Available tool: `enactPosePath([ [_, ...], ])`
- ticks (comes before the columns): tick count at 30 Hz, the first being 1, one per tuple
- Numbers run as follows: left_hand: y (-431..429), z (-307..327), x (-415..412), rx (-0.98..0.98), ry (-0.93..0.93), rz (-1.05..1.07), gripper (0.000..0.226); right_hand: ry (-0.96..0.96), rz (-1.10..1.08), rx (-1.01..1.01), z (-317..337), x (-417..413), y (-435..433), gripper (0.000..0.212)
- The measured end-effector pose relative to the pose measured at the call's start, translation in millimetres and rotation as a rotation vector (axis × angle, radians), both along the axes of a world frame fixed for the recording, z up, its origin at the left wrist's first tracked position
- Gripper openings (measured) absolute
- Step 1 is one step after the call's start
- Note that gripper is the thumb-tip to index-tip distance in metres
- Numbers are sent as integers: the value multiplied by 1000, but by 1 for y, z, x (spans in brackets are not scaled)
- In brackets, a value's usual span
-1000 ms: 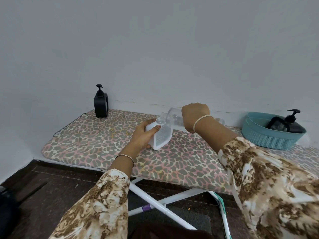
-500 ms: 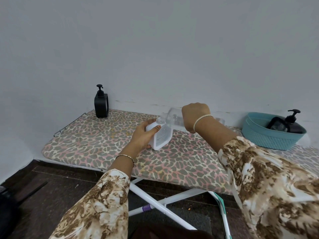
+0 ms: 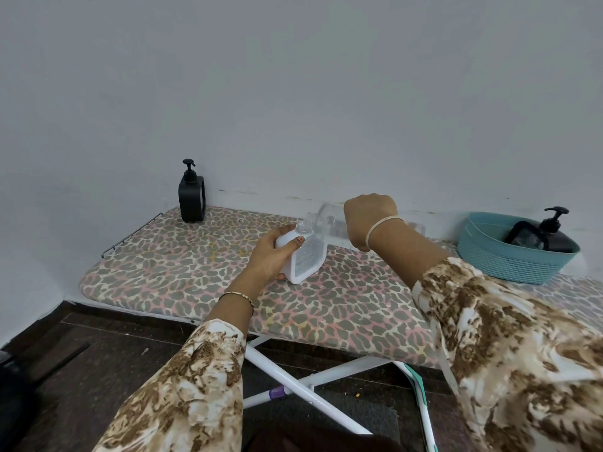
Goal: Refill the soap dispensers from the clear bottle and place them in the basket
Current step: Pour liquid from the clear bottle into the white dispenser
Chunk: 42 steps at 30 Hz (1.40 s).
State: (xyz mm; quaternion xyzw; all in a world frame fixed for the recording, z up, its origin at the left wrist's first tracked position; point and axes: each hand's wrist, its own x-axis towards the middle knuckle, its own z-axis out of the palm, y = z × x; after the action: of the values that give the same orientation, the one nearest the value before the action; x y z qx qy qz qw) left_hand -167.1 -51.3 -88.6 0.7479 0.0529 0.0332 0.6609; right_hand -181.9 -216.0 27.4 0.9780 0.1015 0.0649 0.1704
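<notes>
A white soap dispenser [image 3: 305, 256] without its pump stands on the leopard-print ironing board [image 3: 195, 282], tilted a little, and my left hand [image 3: 272, 254] grips its side. My right hand [image 3: 367, 220] holds the clear bottle [image 3: 328, 223] tipped on its side, its neck meeting the dispenser's open mouth. A black dispenser [image 3: 192, 199] with a pump stands at the board's far left corner. Another black dispenser [image 3: 551, 236] lies in the teal basket [image 3: 509, 262] at the right.
The board stands against a pale wall on white crossed legs [image 3: 303, 383]. A metal iron rest [image 3: 130, 234] juts from its left end. Dark floor lies below, with a dark object [image 3: 13, 396] at the lower left.
</notes>
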Motion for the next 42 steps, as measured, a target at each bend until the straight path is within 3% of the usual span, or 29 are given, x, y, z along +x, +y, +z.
enactPosePath([
  [42,-2,3,-2,-30,0,-5,41,20,-6,-9,3,0,0,28],
])
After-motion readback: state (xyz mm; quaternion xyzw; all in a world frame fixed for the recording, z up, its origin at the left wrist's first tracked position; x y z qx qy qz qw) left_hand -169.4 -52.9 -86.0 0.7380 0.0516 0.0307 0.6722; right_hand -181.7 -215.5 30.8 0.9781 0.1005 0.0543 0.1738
